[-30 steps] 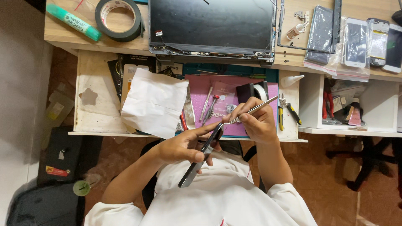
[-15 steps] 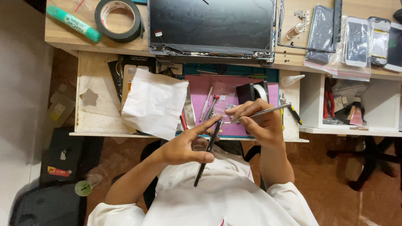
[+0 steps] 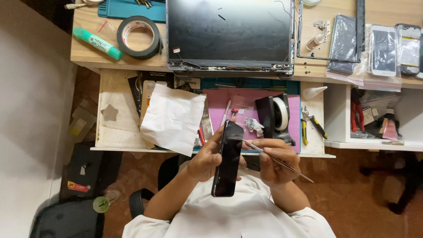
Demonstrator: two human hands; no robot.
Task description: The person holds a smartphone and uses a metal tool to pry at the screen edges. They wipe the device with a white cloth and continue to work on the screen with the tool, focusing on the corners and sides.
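My left hand (image 3: 207, 156) grips a black smartphone (image 3: 228, 158), held upright over my lap with its dark face toward the camera. My right hand (image 3: 275, 161) pinches a thin metal pry tool (image 3: 277, 161) whose tip touches the phone's right edge while its other end points down to the right. Both hands hover just in front of an open drawer (image 3: 110, 132) lined with a pink mat (image 3: 242, 105).
On the drawer lie a white cloth (image 3: 172, 118), a black tape dispenser (image 3: 275, 114), small tools and pliers (image 3: 310, 123). The wooden desk (image 3: 88, 55) above carries a dismantled laptop screen (image 3: 229, 33), a black tape roll (image 3: 139, 37), a green marker (image 3: 97, 43) and bagged phones (image 3: 383, 50).
The phone has turned from edge-on to face-on in my left hand. The metal tool swung from pointing up-right to down-right, with its tip now at the phone's edge.
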